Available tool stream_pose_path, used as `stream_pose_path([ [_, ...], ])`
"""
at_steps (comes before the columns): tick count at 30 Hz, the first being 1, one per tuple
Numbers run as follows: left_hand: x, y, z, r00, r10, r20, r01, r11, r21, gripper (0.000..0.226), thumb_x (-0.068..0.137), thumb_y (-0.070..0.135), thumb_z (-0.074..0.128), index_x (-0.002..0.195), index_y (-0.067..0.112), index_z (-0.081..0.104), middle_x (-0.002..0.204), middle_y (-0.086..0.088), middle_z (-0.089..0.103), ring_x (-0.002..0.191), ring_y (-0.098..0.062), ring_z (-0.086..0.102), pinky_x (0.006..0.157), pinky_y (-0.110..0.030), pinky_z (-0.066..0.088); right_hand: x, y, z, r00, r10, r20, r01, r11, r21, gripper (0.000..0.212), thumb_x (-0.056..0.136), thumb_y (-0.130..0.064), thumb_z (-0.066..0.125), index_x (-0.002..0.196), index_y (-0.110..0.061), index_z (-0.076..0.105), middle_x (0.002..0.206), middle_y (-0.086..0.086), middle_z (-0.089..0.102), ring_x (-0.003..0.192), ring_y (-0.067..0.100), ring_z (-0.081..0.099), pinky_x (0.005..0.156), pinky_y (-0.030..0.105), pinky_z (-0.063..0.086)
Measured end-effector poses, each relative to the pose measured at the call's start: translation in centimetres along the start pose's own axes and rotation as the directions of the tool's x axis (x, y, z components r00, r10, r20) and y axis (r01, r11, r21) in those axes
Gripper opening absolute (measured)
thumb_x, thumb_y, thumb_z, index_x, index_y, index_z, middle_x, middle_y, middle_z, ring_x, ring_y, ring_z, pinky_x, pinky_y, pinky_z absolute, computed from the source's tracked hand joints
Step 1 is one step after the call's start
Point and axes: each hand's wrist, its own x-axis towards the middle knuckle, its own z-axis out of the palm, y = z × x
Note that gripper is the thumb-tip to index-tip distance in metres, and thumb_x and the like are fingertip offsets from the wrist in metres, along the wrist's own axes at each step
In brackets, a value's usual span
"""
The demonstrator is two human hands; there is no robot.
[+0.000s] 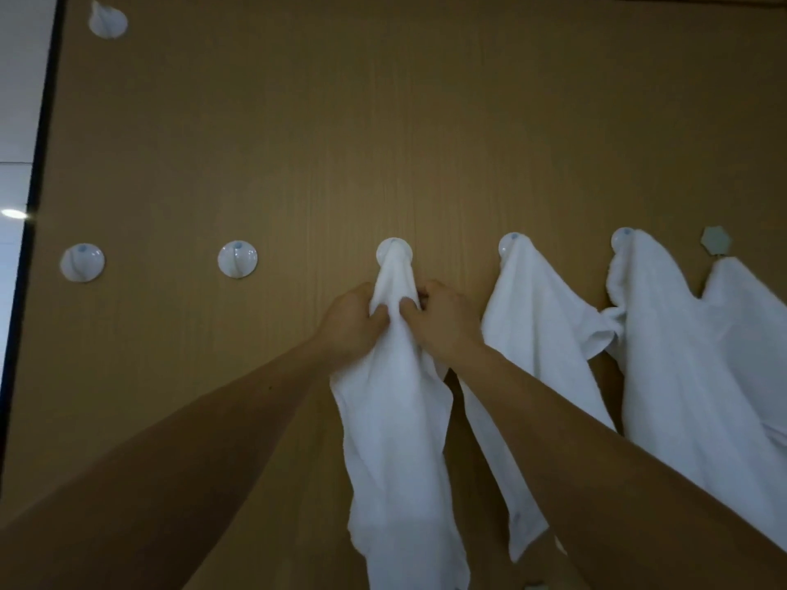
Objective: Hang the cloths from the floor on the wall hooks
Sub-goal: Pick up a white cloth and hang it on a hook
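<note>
One head-worn view (wide-angle) — faces the wooden wall (383, 121) and its hooks (237, 258) head-on, close up.

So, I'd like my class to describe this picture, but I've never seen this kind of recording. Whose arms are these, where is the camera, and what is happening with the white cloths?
There is no machine here. A person wears one wide-angle camera on the head, so you see their own two bare arms reaching forward. Ahead is a brown wooden wall with round white hooks. The left hand and right hand both pinch one white cloth with their fingers, just below the middle hook over which its top is draped. To the right hang a second cloth, a third cloth and a fourth cloth, the last below a small hexagonal hook. To the left are a near bare hook and a far bare hook, with a high hook above.
</note>
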Motion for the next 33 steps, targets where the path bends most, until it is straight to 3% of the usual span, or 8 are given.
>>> stream_pose_path([
  [4,-1.9,0.3,-0.6,0.901,-0.403,0.164,0.434,0.812,-0.390,0.013,0.091,0.031,0.061,0.099,0.022,0.063,0.089,0.007,0.069,0.069,-0.004,0.069,0.048,-0.015,0.050,-1.0,-0.3,-0.8,0.989,0.097,0.108,-0.118,0.970,0.212,0.021,0.085,-0.037,0.057,0.101,-0.025,0.054,0.087,-0.016,0.059,0.079,0.007,0.058,0.075,0.031,0.052],
  [8,-3.6,0.2,-0.3,0.784,-0.615,0.084,0.605,0.727,-0.324,0.033,0.085,0.045,0.066,0.097,0.015,0.063,0.090,0.002,0.066,0.076,-0.016,0.065,0.051,-0.022,0.051,-2.4,-0.1,-1.1,0.928,0.227,0.295,-0.322,0.887,0.332,0.043,0.086,-0.042,0.057,0.123,-0.019,0.056,0.114,-0.002,0.063,0.094,0.015,0.060,0.088,0.038,0.052],
  [12,-6.6,0.3,0.6,0.807,-0.589,-0.047,0.587,0.808,-0.051,0.065,0.087,0.051,0.061,0.129,0.002,0.051,0.122,-0.010,0.059,0.104,-0.028,0.059,0.076,-0.031,0.046,-5.3,-0.2,-1.3,0.932,0.207,0.297,-0.237,0.969,0.068,0.072,0.086,-0.053,0.056,0.144,-0.014,0.038,0.142,0.006,0.044,0.124,0.026,0.047,0.102,0.043,0.043],
  [18,-10.6,3.3,-0.8,0.831,-0.534,-0.158,0.552,0.753,0.357,0.068,0.090,0.053,0.048,0.134,0.002,0.041,0.134,-0.020,0.048,0.122,-0.038,0.046,0.100,-0.049,0.042,-10.5,-2.8,-3.9,0.950,0.194,0.246,-0.151,0.971,-0.183,0.083,0.090,-0.059,0.046,0.151,-0.009,0.020,0.159,0.008,0.021,0.147,0.028,0.012,0.118,0.044,0.020],
  [23,-15.0,6.8,-0.6,0.878,-0.477,0.037,0.430,0.821,0.377,0.072,0.094,0.050,0.042,0.148,0.008,0.023,0.153,-0.017,0.025,0.140,-0.035,0.023,0.112,-0.048,0.026,-16.0,-5.1,-6.0,0.925,0.243,0.292,-0.250,0.968,-0.016,0.064,0.092,-0.047,0.054,0.141,-0.009,0.040,0.140,0.009,0.048,0.125,0.026,0.049,0.103,0.038,0.043],
  [27,-20.1,8.5,0.7,0.899,-0.390,0.198,0.330,0.902,0.278,0.071,0.095,0.048,0.045,0.149,0.007,0.023,0.155,-0.016,0.022,0.142,-0.030,0.022,0.114,-0.042,0.023,-22.9,-6.8,-8.2,0.896,0.313,0.316,-0.321,0.947,-0.026,0.060,0.094,-0.040,0.056,0.138,-0.002,0.042,0.112,0.000,0.059,0.084,0.007,0.059,0.066,0.006,0.044],
  [31,-26.2,12.0,3.7,0.879,-0.362,0.311,0.310,0.929,0.204,0.069,0.090,0.050,0.050,0.143,0.008,0.037,0.146,-0.018,0.038,0.132,-0.032,0.037,0.110,-0.040,0.028,-30.8,-6.7,-12.1,0.798,0.495,0.342,-0.448,0.868,-0.213,0.040,0.092,-0.053,0.051,0.114,-0.021,0.063,0.110,0.003,0.065,0.102,0.022,0.062,0.096,0.035,0.048],
  [33,-29.1,14.3,5.6,0.855,-0.322,0.406,0.269,0.945,0.184,0.062,0.091,0.052,0.044,0.134,0.007,0.048,0.134,-0.018,0.049,0.122,-0.032,0.046,0.104,-0.036,0.032,-34.6,-6.9,-14.7,0.768,0.536,0.350,-0.512,0.843,-0.165,0.036,0.095,-0.036,0.056,0.118,-0.008,0.062,0.114,0.005,0.063,0.100,0.017,0.060,0.094,0.021,0.046],
])
